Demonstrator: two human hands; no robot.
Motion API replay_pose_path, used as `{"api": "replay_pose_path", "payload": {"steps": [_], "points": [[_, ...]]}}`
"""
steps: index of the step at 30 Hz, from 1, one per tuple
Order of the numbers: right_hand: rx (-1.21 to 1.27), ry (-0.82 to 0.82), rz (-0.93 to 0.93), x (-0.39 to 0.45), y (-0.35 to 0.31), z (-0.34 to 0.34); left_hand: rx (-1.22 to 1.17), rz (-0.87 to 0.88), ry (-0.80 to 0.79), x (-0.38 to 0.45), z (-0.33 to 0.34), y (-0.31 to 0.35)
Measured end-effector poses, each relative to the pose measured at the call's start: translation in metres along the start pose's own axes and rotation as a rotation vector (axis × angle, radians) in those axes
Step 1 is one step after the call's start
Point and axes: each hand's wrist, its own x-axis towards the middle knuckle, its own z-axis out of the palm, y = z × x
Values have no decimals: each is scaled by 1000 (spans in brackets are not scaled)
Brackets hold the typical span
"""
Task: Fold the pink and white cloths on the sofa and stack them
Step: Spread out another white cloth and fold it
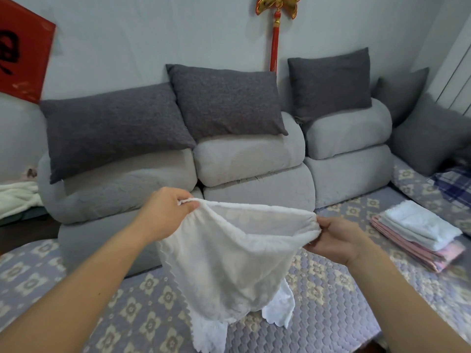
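The left hand (165, 212) and right hand (334, 238) each pinch a top corner of the white cloth (229, 263), held above the near sofa seat (331, 289). It looks light, limp and thin, so corners seem the best hold.

The red poster (21, 47) at the upper left is cut off by the frame's edge, its black character only partly shown. The hanging ornament (277, 6) is cropped at the top. The white cloth (226, 258) hides the sofa cover (142, 314) behind it, and its lower end leaves the bottom edge.
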Motion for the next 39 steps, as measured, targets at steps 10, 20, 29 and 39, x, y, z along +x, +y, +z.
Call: {"api": "replay_pose_path", "payload": {"steps": [10, 20, 29, 39], "points": [[-1358, 546, -714, 10, 4, -9, 176, 7, -5, 1, 1, -21], [-2102, 726, -564, 17, -22, -10, 130, 292, -297, -9, 19, -30], [-972, 355, -251, 27, -36, -22, 160, 178, -248, -14, 28, -59], [-1645, 288, -656, 43, -20, -39, 136, 137, -137, -17, 36, -54]]}}
